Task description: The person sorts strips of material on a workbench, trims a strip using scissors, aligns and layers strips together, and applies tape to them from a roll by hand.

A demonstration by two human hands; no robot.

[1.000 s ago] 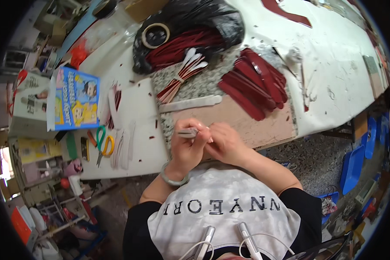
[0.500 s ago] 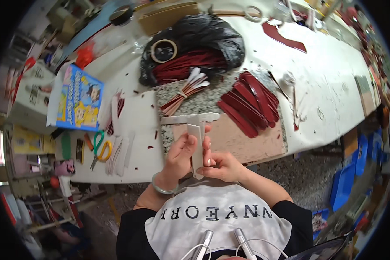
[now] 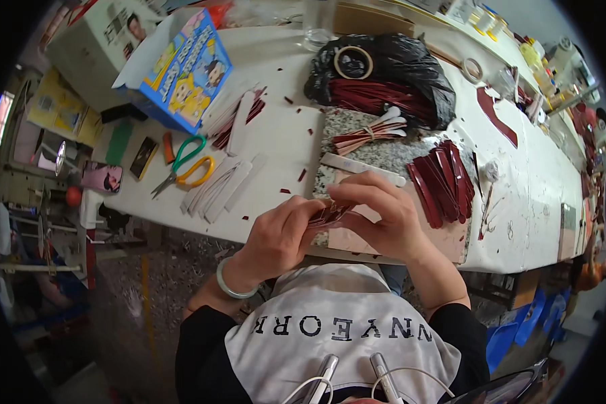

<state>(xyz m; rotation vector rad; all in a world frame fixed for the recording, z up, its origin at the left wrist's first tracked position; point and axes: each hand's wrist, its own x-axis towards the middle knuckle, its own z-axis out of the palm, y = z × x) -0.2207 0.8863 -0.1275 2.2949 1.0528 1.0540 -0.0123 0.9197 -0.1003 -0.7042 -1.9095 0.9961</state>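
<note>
Both my hands meet over the front edge of the table, holding a small stack of dark red strips (image 3: 328,214). My left hand (image 3: 279,232) is closed round its left part. Across from it, my right hand (image 3: 386,214) pinches the other side with thumb and fingers. Something thin and light lies over the stack near the right fingertips, too small to make out. Just beyond my fingers a single whitish strip (image 3: 363,168) lies across the speckled stone slab (image 3: 335,120). A tied bundle of strips (image 3: 374,130) and a loose pile of dark red strips (image 3: 443,183) rest on the slab.
A black plastic bag (image 3: 411,57) of red strips, with a tape roll (image 3: 353,62) on it, stands behind the slab. On the left are scissors (image 3: 185,168), pale strips (image 3: 221,188), a phone (image 3: 102,176) and a blue-and-yellow box (image 3: 188,81).
The view has swung left. The stack, earlier upright with its whitish side showing, is now turned to show dark red. My right hand has come up over it.
</note>
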